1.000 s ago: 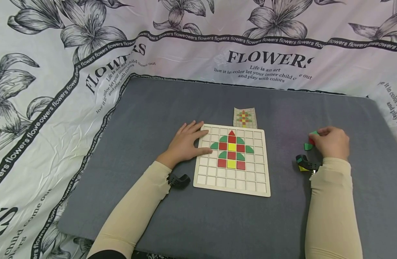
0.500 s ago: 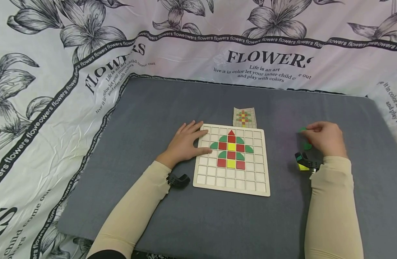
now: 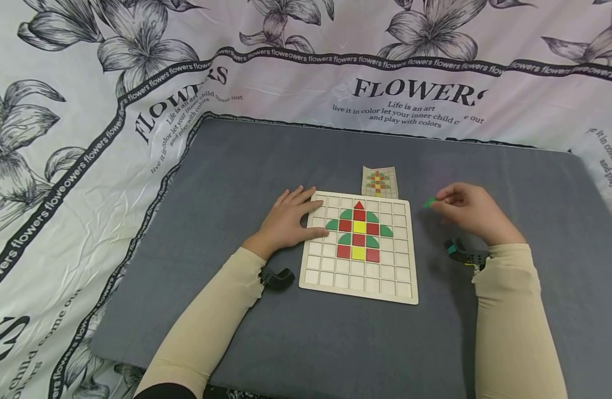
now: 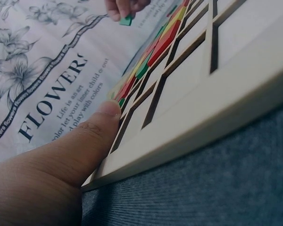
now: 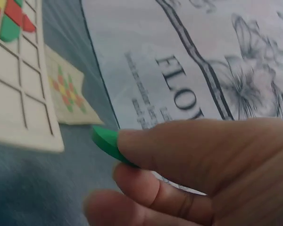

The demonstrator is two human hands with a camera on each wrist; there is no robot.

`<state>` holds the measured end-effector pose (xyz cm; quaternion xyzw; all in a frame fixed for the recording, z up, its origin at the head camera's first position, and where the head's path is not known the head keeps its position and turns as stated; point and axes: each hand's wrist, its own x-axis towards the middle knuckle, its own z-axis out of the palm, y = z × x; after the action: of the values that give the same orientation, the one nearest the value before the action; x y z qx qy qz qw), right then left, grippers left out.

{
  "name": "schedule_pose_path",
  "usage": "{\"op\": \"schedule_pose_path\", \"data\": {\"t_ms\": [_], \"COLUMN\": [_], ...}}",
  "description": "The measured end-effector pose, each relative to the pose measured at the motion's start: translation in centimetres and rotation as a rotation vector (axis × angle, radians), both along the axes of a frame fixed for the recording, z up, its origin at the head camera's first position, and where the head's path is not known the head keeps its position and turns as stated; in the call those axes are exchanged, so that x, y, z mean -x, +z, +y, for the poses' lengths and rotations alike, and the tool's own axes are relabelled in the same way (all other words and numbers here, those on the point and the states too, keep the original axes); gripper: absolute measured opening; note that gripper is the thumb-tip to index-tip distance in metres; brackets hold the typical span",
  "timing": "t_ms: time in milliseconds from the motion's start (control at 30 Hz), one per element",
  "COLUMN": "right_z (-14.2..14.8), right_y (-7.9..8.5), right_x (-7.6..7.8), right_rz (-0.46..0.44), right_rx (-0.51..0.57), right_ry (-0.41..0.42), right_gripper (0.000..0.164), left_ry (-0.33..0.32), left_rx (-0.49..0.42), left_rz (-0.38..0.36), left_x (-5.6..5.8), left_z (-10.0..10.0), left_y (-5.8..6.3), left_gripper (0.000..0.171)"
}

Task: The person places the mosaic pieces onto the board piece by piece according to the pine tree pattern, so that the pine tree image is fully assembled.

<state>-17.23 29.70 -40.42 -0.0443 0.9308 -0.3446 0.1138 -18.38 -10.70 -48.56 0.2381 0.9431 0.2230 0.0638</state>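
Observation:
In the head view, a pale wooden grid board [image 3: 330, 277] lies on the grey cloth. Red, yellow and green pieces in its cells form a tree-like pattern, with a red triangle [image 3: 359, 205] at the top. My left hand [image 3: 286, 221] rests spread on the board's left edge; the left wrist view shows its thumb [image 4: 85, 141] along the rim. Right of the board, my right hand [image 3: 472, 213] pinches a green curved-edge piece [image 5: 105, 141] between thumb and finger, above the cloth. Its full outline is partly covered by the fingers.
A small paper card [image 3: 380, 193] printed with a similar coloured pattern lies at the board's far edge. A yellow bit [image 3: 470, 265] shows beneath the right wrist's black strap [image 3: 466, 254]. Flower-printed fabric [image 3: 286, 100] borders the table's back and left.
My right hand has moved left, away from the loose pieces and towards the board, carrying the green piece. My left hand has stayed on the board's edge.

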Motion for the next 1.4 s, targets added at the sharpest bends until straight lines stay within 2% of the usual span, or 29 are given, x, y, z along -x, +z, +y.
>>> {"op": "schedule_pose_path", "data": {"t_ms": [167,333,533,800,933,1100,1400], "right_z": [-1.4,-3.1,-4.9,-6.2,-6.5,-6.8,-7.5], "right_y": [0.3,0.8,1.0,-0.1,-0.8,-1.3,-1.8], "right_x": [-0.5,-1.0,-1.7,-2.0,-2.0,-2.1,-2.6], "right_rz": [-0.002,-0.013,-0.035,-0.143,-0.153,-0.142,-0.147], "right_rx": [0.018,-0.022,-0.046,-0.011,-0.014,-0.013,0.0], "right_ry": [0.073,0.168,0.275,0.396,0.452,0.499,0.509], "right_gripper": [0.033,0.02,0.015,0.006,0.005,0.003,0.004], "left_ry": [0.005,0.008,0.009,0.007,0.004,-0.001,-0.005], "left_rx": [0.004,0.0,-0.003,-0.003,-0.006,-0.005,0.001], "left_rz": [0.0,0.0,0.005,0.001,0.001,0.005,0.009], "left_x": [0.0,0.0,0.0,0.0,-0.1,-0.1,0.0], "left_z": [0.0,0.0,0.0,0.0,0.1,0.0,0.0], "left_y": [0.0,0.0,0.0,0.1,0.1,0.1,0.0], "left_gripper": [0.085,0.085,0.086,0.085,0.085,0.085,0.086]}}
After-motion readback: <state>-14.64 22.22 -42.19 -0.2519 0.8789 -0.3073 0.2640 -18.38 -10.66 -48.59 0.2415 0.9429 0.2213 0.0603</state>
